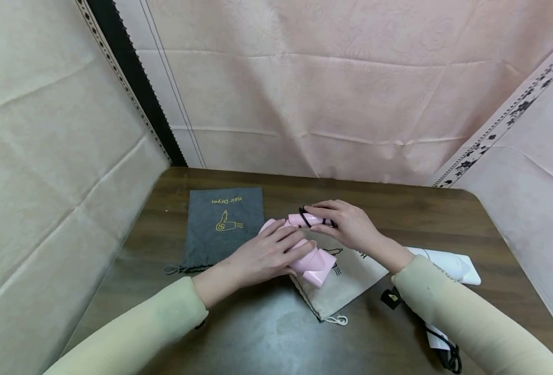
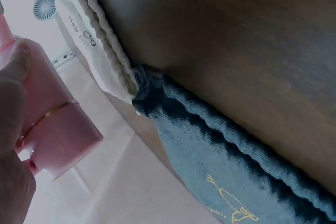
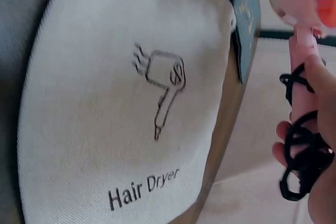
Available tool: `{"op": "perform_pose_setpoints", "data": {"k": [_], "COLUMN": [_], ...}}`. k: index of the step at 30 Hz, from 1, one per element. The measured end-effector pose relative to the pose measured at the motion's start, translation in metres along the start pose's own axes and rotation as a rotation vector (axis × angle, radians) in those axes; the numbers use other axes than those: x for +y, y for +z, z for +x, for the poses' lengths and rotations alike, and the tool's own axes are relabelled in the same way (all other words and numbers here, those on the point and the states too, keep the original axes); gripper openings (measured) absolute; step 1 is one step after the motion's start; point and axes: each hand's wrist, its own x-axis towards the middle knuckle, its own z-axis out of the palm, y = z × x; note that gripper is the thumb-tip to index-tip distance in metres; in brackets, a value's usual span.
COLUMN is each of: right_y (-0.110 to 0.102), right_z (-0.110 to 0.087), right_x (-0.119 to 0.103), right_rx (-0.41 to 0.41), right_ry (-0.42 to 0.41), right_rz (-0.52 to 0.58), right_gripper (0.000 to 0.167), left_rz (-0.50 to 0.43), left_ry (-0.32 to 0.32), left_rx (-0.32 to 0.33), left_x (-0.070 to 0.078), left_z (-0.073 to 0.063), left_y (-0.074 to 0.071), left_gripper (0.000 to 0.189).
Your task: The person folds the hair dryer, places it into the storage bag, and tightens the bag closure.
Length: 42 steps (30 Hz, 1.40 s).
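Note:
A pink hair dryer [image 1: 320,264] is held in both hands above the cream drawstring bag [image 1: 358,278]. My left hand [image 1: 268,256] grips its barrel from above, and the left wrist view shows the thumb on the pink barrel [image 2: 59,121]. My right hand [image 1: 351,225] holds the handle [image 3: 303,103], with fingers curled round it. A black cord [image 3: 304,142] is wrapped about this handle and hangs in loops. The cream bag lies flat with "Hair Dryer" and a dryer drawing printed on it.
A dark grey drawstring bag [image 1: 201,221] with gold print lies to the left on the wooden table [image 1: 163,312]. At right, partly behind the right forearm, are a white object [image 1: 452,266], a black plug [image 1: 391,298] and a black cord [image 1: 453,359]. Cloth walls [image 1: 304,104] surround the table.

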Motion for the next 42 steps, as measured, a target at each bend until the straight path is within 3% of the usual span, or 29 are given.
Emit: {"op": "perform_pose_setpoints", "data": {"k": [7,14,18,27,42], "right_y": [-0.002,-0.018,-0.021,-0.015,-0.009], "right_z": [-0.002,-0.002,-0.003,-0.008,-0.030], "right_x": [0.001,0.002,-0.001,-0.006,-0.015], "right_rx": [-0.076,-0.176,-0.222,-0.187,-0.122], "right_ry": [0.036,0.006,0.003,-0.008,0.036], "right_rz": [0.109,0.253,0.319,0.377,0.368], "right_gripper": [0.055,0.072,0.072,0.063,0.051], "left_rz": [0.030,0.047,0.093,0.113,0.123], "left_ry": [0.015,0.092,0.119,0.108,0.082], "left_rx": [-0.044,0.009,0.035,0.033,0.057], "left_x": [-0.001,-0.003,-0.003,-0.003,0.004], "left_z": [-0.005,-0.009,-0.011,-0.014,-0.004], "left_y": [-0.003,-0.009,-0.010,-0.008,0.002], "left_gripper": [0.071,0.071,0.069,0.067,0.067]}}
